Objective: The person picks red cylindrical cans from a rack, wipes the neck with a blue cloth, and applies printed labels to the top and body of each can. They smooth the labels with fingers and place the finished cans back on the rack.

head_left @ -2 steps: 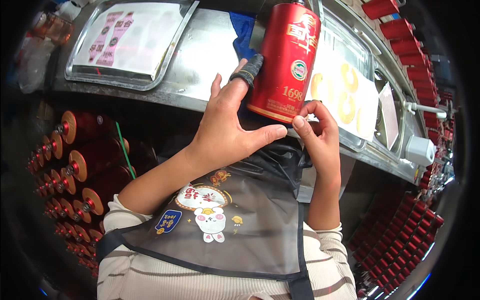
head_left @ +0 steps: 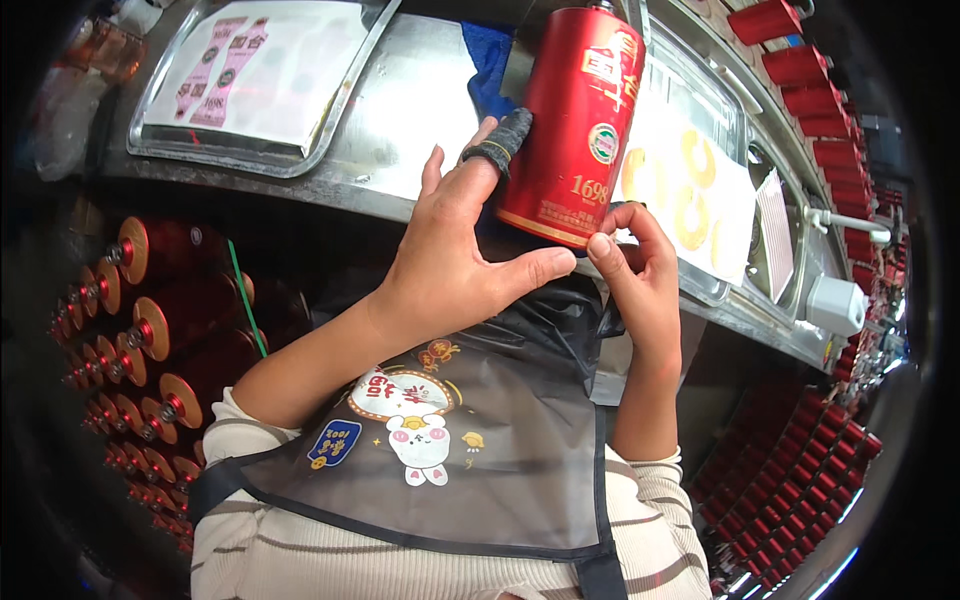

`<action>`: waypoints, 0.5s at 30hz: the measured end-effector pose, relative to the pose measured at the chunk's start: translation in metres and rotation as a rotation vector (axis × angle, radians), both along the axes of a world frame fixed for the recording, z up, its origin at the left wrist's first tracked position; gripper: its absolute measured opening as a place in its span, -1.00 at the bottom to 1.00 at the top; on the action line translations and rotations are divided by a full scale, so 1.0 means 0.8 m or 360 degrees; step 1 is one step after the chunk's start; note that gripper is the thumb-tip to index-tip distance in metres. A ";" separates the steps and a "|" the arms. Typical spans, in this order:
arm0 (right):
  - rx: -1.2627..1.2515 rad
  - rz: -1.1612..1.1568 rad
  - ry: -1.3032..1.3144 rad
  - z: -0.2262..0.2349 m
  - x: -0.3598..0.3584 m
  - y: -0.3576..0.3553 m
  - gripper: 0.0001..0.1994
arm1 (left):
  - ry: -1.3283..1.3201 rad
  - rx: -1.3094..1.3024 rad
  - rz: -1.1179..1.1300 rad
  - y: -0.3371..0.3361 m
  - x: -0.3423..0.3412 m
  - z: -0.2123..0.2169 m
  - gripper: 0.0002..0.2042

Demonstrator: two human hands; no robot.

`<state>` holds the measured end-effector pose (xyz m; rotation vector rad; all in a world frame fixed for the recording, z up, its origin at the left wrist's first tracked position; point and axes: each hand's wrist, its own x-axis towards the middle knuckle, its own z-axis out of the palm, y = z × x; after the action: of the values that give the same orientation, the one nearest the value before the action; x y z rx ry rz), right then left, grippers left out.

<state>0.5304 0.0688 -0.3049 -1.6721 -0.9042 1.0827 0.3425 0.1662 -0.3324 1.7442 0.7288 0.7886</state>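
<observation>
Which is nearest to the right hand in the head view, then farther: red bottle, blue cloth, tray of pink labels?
From the right hand:
1. Red bottle, touched, just above the fingers.
2. Blue cloth, behind the bottle, up-left.
3. Tray of pink labels, far left on the counter.

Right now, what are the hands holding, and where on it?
Both hands steady the red bottle by its lower end: left hand against its side, right hand at the bottom rim.

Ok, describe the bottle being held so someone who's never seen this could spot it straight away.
Find the long steel counter across the top. At its front edge, the left hand and right hand steady one red bottle. It is large and upright, unlike the racks of bottles lying sideways below.
</observation>
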 end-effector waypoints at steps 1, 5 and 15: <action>-0.0015 0.0014 0.0037 0.001 0.000 0.000 -0.73 | -0.0005 -0.0037 -0.0019 0.000 -0.003 0.001 -0.27; -0.0026 0.0037 0.0113 -0.007 -0.009 0.000 -0.73 | -0.0212 -0.0163 0.0115 -0.007 0.000 -0.018 -0.33; 0.0025 0.0044 0.0215 -0.019 -0.020 0.006 -0.71 | -0.0661 -0.0509 -0.0028 0.011 -0.019 -0.058 -0.46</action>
<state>0.5147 0.0734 -0.3200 -1.5579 -0.8487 1.1892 0.3277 0.1752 -0.3788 1.2462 0.5216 0.9295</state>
